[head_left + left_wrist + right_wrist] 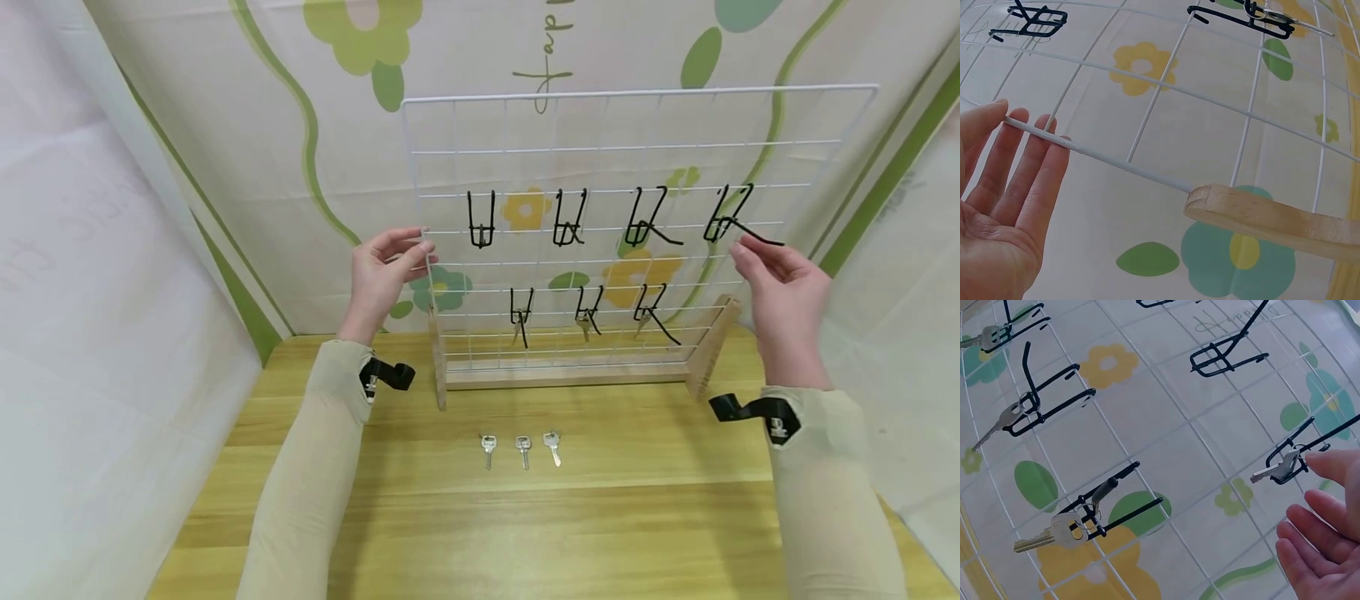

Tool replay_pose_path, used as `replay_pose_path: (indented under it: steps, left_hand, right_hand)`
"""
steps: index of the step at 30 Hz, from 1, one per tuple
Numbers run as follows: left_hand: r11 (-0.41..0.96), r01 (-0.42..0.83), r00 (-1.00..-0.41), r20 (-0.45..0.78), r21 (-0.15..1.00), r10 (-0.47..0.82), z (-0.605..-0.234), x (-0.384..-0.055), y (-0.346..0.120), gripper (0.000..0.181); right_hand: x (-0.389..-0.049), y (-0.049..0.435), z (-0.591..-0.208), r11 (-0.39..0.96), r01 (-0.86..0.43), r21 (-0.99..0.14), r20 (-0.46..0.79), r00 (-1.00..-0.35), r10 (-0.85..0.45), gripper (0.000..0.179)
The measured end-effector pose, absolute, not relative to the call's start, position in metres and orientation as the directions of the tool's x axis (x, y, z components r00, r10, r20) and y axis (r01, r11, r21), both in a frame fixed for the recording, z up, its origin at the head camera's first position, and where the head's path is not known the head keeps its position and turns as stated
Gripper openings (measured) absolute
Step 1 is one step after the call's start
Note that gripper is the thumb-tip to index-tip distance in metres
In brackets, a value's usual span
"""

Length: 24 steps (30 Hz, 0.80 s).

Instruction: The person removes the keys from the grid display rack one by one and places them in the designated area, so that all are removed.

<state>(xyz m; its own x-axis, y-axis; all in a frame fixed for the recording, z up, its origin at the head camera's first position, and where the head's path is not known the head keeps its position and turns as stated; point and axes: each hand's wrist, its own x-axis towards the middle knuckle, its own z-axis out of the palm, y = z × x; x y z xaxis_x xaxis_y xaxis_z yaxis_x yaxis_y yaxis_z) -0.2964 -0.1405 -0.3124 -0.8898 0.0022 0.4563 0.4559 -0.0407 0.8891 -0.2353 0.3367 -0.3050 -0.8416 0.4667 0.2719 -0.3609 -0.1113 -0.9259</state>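
Note:
A white wire grid panel [637, 93] stands in a wooden base [570, 375]. My left hand [384, 271] pinches the panel's left edge wire; in the left wrist view its thumb and fingertips [1054, 140] meet that wire. My right hand [787, 304] is at the rightmost upper black hook [723, 225]. In the right wrist view, a key [1279, 467] hangs by its ring from that hook, with the thumb tip right beside it and the other fingers apart below. Keys also hang on the three lower hooks, one being the key [1060, 531].
Three loose keys lie in a row on the wooden table, the middle key [523, 450] among them. Three more upper hooks, such as the leftmost hook [482, 229], are on the grid. A floral cloth [225, 125] hangs behind, and white cloth walls flank the table.

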Motion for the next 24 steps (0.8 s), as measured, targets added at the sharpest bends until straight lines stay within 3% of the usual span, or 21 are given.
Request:
replay_pose_path:
  steps: [5,14,24]
  left_hand:
    - [-0.041,0.457,-0.889,0.458,0.888,0.004,-0.312,-0.297,-0.141,0.035]
    - [-0.054,0.457,-0.889,0.458,0.888,0.005,-0.312,-0.296,-0.139,0.033]
    - [-0.067,0.449,-0.893,0.449,0.891,-0.006,-0.311,-0.296,-0.139,0.032]
  right_hand:
    - [-0.238,0.334,-0.300,-0.115,-0.323,-0.940,0.242,-0.863,0.444,0.046]
    - [-0.247,0.330,-0.292,-0.205,-0.387,-0.899,0.272,-0.860,0.433,0.038]
    - [-0.250,0.330,-0.288,-0.136,-0.382,-0.914,0.285,-0.844,0.454,0.035]
